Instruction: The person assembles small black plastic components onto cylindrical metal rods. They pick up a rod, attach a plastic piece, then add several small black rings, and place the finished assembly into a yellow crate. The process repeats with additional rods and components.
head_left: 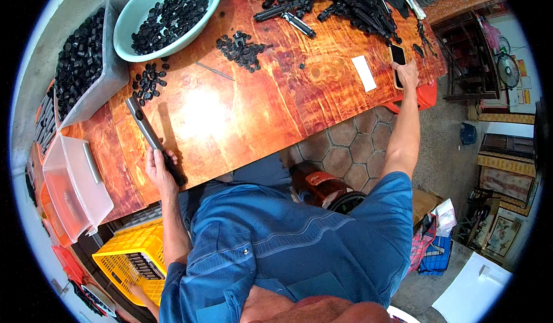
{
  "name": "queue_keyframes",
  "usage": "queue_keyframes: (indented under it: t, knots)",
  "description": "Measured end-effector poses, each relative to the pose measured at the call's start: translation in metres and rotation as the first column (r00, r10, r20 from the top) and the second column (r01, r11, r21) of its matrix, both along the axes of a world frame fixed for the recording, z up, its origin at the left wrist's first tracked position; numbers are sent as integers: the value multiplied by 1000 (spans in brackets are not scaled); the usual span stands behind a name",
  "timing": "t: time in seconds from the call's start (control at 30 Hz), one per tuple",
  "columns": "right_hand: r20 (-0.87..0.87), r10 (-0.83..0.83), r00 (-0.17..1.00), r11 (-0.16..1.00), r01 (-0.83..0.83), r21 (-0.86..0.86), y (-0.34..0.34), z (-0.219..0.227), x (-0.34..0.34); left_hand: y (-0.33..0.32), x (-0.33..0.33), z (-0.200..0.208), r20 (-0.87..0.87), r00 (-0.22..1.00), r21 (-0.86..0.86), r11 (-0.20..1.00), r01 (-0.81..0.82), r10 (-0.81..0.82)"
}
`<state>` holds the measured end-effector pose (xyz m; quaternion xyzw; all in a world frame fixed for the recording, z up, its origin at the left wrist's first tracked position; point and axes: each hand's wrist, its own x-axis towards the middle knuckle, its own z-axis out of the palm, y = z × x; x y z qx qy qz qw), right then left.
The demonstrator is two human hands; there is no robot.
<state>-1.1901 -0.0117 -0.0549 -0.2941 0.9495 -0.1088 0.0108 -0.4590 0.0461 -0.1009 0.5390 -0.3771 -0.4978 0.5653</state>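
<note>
My left hand (pixel 162 167) is closed around the lower part of a dark metal tube (pixel 144 126), near the table's front edge. The tube tilts, its far end up and to the left, with a small hole near that end. At the right end of the table, my right hand (pixel 408 74) grips a smartphone (pixel 397 58) with a dark screen and pale edge. The thumb lies along its left side; some fingers are hidden. A white paper slip (pixel 363 73) lies just left of the phone. Small black caps (pixel 148 83) lie beyond the tube's far end.
A pale green basin (pixel 124 35) of black parts stands at the back left, beside a clear bin (pixel 109 69) full of black caps. More black parts (pixel 245 51) and a thin rod (pixel 214 71) lie mid-table. Black assemblies (pixel 357 9) are heaped behind. A yellow crate (pixel 118 254) stands lower left.
</note>
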Motion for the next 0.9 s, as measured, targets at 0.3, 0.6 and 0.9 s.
queue_keyframes:
  t: [0.3,0.6,0.9]
  knots:
    - [72,-29,997,1000,29,-7,12,-17,-16,0,2,-3,-41,999,-1,1000,-21,21]
    - [-118,-13,993,998,6,-58,23,-6,24,0,-1,4,-40,999,-4,1000,-19,19]
    - [-335,8,942,997,-33,-70,28,-10,44,1,1,0,-83,996,-16,1000,-19,17]
